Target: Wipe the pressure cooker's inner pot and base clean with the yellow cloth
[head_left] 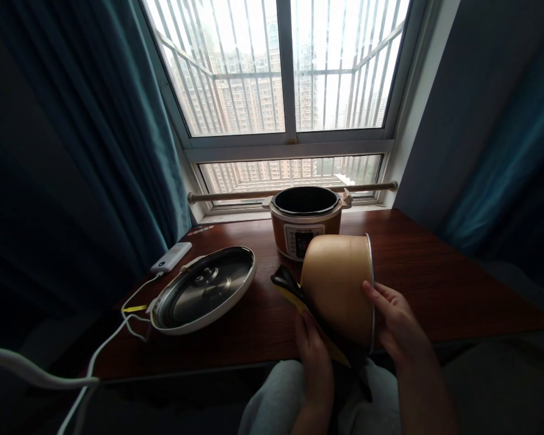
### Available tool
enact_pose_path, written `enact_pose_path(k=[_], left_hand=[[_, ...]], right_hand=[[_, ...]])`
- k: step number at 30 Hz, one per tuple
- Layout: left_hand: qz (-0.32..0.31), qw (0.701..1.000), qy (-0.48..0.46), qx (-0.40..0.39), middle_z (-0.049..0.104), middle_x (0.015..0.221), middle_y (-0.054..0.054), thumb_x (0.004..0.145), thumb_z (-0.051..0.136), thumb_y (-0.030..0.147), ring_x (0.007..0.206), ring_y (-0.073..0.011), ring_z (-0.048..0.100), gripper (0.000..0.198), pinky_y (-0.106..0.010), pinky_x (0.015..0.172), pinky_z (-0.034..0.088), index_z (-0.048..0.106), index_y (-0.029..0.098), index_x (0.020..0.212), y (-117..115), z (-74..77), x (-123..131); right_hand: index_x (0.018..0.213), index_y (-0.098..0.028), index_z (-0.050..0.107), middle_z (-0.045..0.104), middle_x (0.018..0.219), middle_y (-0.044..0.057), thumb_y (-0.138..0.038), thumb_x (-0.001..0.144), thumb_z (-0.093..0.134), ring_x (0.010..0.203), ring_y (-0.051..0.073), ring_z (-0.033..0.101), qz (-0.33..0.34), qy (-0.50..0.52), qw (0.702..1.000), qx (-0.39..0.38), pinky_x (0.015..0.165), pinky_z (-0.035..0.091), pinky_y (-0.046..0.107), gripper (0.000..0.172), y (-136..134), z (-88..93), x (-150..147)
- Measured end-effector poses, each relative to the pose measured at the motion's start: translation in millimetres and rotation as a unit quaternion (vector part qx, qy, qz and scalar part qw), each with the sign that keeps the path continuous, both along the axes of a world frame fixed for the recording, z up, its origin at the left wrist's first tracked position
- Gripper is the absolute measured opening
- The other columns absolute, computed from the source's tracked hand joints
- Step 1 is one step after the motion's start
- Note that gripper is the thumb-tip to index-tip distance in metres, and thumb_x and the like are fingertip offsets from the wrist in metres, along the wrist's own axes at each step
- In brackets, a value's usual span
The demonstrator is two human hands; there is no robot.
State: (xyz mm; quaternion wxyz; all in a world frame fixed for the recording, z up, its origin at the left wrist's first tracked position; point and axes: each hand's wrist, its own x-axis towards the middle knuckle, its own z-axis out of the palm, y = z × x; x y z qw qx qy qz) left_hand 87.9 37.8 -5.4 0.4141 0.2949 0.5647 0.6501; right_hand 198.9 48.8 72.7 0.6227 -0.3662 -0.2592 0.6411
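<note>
My right hand (396,329) grips the metal rim of a tan inner pot (338,284), held on its side above the table's front edge with its bottom toward the left. Under the pot, my left hand (315,356) is closed on a dark cloth with a yellow edge (294,290) that touches the pot's outer wall. Behind the pot stands the cooker body (306,220), brown with a white control panel, its cavity open and empty. The cooker's lid (206,290) lies upside down on the table to the left.
The dark wooden table (435,272) sits against a barred window. A white power bank (171,257) lies at the table's left, with a white cable (100,350) trailing off the front-left edge. Teal curtains hang on both sides. My grey-trousered knees are below the table edge.
</note>
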Motion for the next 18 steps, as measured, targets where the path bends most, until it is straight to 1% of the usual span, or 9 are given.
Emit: enact_pose_path(k=[3,6,8,10,12,14,16,17,18], left_hand=[[0.004,0.999,0.049,0.007,0.03,0.144,-0.011,0.089,0.035,0.045,0.134,-0.0206,0.024,0.053,-0.034,0.111,0.016,0.037,0.015,0.132,-2.9,-7.1,4.8],[0.016,0.992,0.117,0.046,0.025,0.146,-0.01,0.09,0.033,0.039,0.134,-0.0183,0.021,0.05,-0.033,0.111,0.016,0.034,0.014,0.134,-5.3,-12.6,7.4],[0.023,0.982,0.169,0.083,0.022,0.147,-0.009,0.092,0.03,0.034,0.135,-0.0171,0.019,0.046,-0.035,0.112,0.015,0.031,0.017,0.135,-6.9,-13.2,7.0],[0.027,0.965,0.231,0.122,0.018,0.148,-0.007,0.092,0.029,0.027,0.136,-0.0175,0.016,0.044,-0.037,0.111,0.016,0.03,0.02,0.136,-8.8,-11.5,5.6],[0.024,0.936,0.315,0.158,0.011,0.15,-0.005,0.091,0.03,0.02,0.137,-0.0206,0.012,0.045,-0.043,0.111,0.015,0.031,0.025,0.136,-11.7,-8.4,4.6],[0.006,0.892,0.411,0.189,0.01,0.15,-0.001,0.088,0.034,0.014,0.137,-0.0253,0.007,0.049,-0.05,0.11,0.011,0.036,0.029,0.134,-15.7,-5.1,5.5],[-0.024,0.846,0.489,0.213,0.016,0.149,0.001,0.084,0.039,0.011,0.137,-0.0288,0.003,0.052,-0.055,0.108,0.007,0.04,0.032,0.132,-20.0,-2.6,8.6],[-0.038,0.828,0.515,0.219,0.019,0.148,0.0,0.083,0.04,0.011,0.137,-0.0298,0.002,0.053,-0.057,0.107,0.005,0.041,0.033,0.131,-21.8,-1.7,10.8],[-0.045,0.817,0.532,0.22,0.022,0.148,0.0,0.082,0.04,0.01,0.137,-0.0302,0.002,0.054,-0.058,0.107,0.004,0.041,0.033,0.131,-23.1,-1.2,13.0]], right_hand=[[0.087,-0.017,0.07,0.07,0.081,0.006,-0.033,0.065,0.075,0.073,0.022,0.066,-0.019,0.004,1.0,0.004,0.065,0.053,0.029,0.028,0.7,-0.5,-0.7],[0.087,-0.016,0.07,0.07,0.08,0.007,-0.033,0.066,0.074,0.073,0.023,0.066,-0.028,0.005,1.0,0.008,0.065,0.053,0.031,0.028,0.2,-0.8,-1.8],[0.088,-0.015,0.069,0.07,0.078,0.007,-0.035,0.065,0.074,0.072,0.024,0.066,-0.03,-0.003,1.0,0.009,0.063,0.054,0.031,0.03,-1.2,-0.3,-2.4],[0.089,-0.015,0.069,0.07,0.076,0.008,-0.038,0.064,0.075,0.071,0.025,0.066,-0.031,-0.016,0.999,0.008,0.062,0.054,0.032,0.034,-2.6,0.7,-2.9],[0.088,-0.015,0.069,0.07,0.073,0.008,-0.042,0.062,0.075,0.07,0.026,0.066,-0.033,-0.029,0.999,0.011,0.06,0.054,0.033,0.038,-2.9,1.6,-3.2],[0.087,-0.015,0.069,0.069,0.07,0.007,-0.045,0.061,0.075,0.068,0.026,0.066,-0.038,-0.036,0.999,0.015,0.058,0.054,0.032,0.041,-1.8,1.8,-3.2],[0.085,-0.015,0.068,0.069,0.068,0.007,-0.046,0.06,0.075,0.067,0.025,0.066,-0.039,-0.036,0.998,0.015,0.057,0.054,0.032,0.04,0.0,1.4,-2.6],[0.084,-0.016,0.068,0.069,0.067,0.006,-0.047,0.06,0.074,0.067,0.025,0.066,-0.038,-0.034,0.999,0.014,0.057,0.053,0.031,0.039,0.8,1.1,-2.3],[0.083,-0.016,0.068,0.069,0.067,0.006,-0.047,0.061,0.074,0.066,0.024,0.066,-0.035,-0.033,0.999,0.013,0.057,0.053,0.031,0.039,1.4,0.8,-1.9]])
